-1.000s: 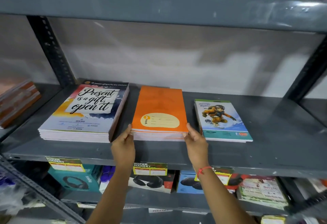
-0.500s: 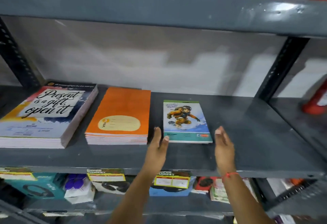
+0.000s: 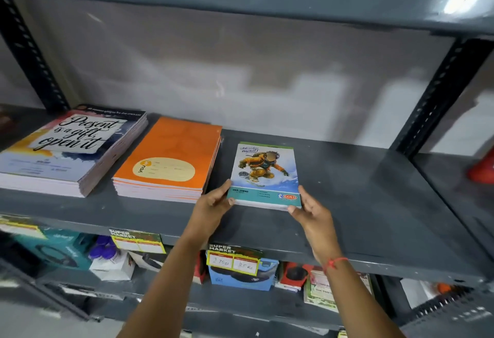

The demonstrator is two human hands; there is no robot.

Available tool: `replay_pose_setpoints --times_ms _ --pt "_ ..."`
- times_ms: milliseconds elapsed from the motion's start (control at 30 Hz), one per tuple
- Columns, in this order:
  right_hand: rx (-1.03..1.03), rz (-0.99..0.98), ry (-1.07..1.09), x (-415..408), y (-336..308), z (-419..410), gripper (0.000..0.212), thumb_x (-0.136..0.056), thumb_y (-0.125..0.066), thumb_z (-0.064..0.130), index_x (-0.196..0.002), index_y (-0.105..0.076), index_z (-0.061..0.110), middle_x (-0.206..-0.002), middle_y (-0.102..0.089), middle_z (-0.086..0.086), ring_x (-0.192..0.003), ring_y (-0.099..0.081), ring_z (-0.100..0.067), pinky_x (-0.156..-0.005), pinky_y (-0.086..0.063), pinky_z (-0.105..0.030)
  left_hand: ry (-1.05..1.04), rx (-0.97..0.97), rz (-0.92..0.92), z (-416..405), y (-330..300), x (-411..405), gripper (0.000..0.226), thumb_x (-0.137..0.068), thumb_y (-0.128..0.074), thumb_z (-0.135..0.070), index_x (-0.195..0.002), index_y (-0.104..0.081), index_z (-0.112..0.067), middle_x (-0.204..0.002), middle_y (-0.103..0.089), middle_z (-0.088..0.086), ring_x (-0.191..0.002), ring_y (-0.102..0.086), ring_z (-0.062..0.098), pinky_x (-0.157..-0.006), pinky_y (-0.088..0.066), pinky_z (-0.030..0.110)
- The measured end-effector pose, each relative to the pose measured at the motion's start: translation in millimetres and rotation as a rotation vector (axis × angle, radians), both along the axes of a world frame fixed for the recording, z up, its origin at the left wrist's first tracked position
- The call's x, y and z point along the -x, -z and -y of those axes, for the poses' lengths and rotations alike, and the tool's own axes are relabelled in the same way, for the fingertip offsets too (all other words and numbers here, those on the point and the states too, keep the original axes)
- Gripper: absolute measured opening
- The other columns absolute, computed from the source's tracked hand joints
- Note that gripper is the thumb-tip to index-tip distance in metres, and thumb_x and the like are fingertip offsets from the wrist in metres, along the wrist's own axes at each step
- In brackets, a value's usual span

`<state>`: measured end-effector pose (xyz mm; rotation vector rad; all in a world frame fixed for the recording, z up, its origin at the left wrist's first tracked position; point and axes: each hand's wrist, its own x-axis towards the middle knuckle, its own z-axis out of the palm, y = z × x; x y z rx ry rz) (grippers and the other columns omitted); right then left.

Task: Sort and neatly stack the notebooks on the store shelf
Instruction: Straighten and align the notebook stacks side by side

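Left hand point(image 3: 213, 205): I am pinching the snowboarder notebooks point(image 3: 266, 174) at their near-left corner
Right hand point(image 3: 311, 210): fingers closing on the near-right corner
Squaring: I am nudging edges flush, parallel to the orange stack point(image 3: 171, 161)

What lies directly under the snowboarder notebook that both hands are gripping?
A thin stack of pale page edges shows beneath the snowboarder notebook, resting on the grey shelf. The covers below are hidden, so the count and matching designs cannot be told.

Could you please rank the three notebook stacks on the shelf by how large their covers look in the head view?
1. "Present is a gift" stack, partly cut off at the left edge.
2. Orange stack.
3. Snowboarder stack, clearly the smallest, held by both hands.
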<state>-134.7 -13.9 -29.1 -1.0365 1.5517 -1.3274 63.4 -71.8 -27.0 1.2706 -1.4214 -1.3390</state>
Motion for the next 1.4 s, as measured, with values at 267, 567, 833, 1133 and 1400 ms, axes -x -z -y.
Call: replay_pose_setpoints --times_ms 267,567,833,1133,1400 --pt "0.016 0.04 0.087 -1.3 2.4 3.2 0.056 -0.085 -0.06 0.004 -0.137 -0.042 0.013 -0.122 -0.062 0.001 -0.1 -0.06 -0.01 -0.075 -0.051 -0.008 -0.176 -0.041 -0.138 -3.0 -4.6 9.1 0.04 -0.085 -0.058 -0.003 -0.124 -0.058 -0.01 -0.109 -0.062 -0.001 -0.092 -0.053 0.006 -0.077 -0.051 0.012" --pt "-0.014 0.069 0.157 -2.1 4.4 6.9 0.052 -0.085 -0.061 0.004 -0.134 -0.048 0.013 -0.122 -0.064 -0.002 -0.079 -0.058 0.003 -0.054 -0.048 -0.003 -0.285 -0.06 -0.178 -0.2 -2.3 15.0 0.035 -0.083 -0.061 -0.001 -0.118 -0.062 -0.003 -0.102 -0.062 0.0 -0.082 -0.052 0.001 -0.088 -0.047 0.022" --pt "-0.012 0.061 0.243 -7.0 0.0 6.2 0.047 -0.083 -0.063 0.004 -0.129 -0.054 0.01 -0.122 -0.066 -0.007 -0.095 -0.06 -0.011 -0.057 -0.048 0.0 -0.365 -0.011 -0.087 4.7 3.3 17.7 0.03 -0.082 -0.064 -0.007 -0.112 -0.067 -0.006 -0.112 -0.068 0.01 -0.092 -0.056 0.013 -0.072 -0.047 0.011" --pt "0.01 0.05 0.238 -10.0 -4.0 3.5 0.047 -0.084 -0.063 0.005 -0.13 -0.052 0.01 -0.124 -0.064 -0.006 -0.098 -0.058 -0.009 -0.085 -0.046 -0.016 -0.38 -0.02 -0.057 5.8 4.7 18.5 0.03 -0.082 -0.064 -0.008 -0.112 -0.067 -0.008 -0.107 -0.066 0.004 -0.089 -0.054 0.01 -0.084 -0.05 0.024" --pt "0.017 0.032 0.302 -11.6 1.2 8.1 0.044 -0.083 -0.064 0.007 -0.126 -0.056 0.009 -0.12 -0.066 -0.006 -0.098 -0.06 -0.012 -0.091 -0.048 -0.02 -0.353 0.006 -0.104 5.2 8.4 18.8 0.031 -0.083 -0.063 -0.005 -0.114 -0.065 -0.004 -0.113 -0.067 0.008 -0.096 -0.055 0.014 -0.083 -0.05 0.02"
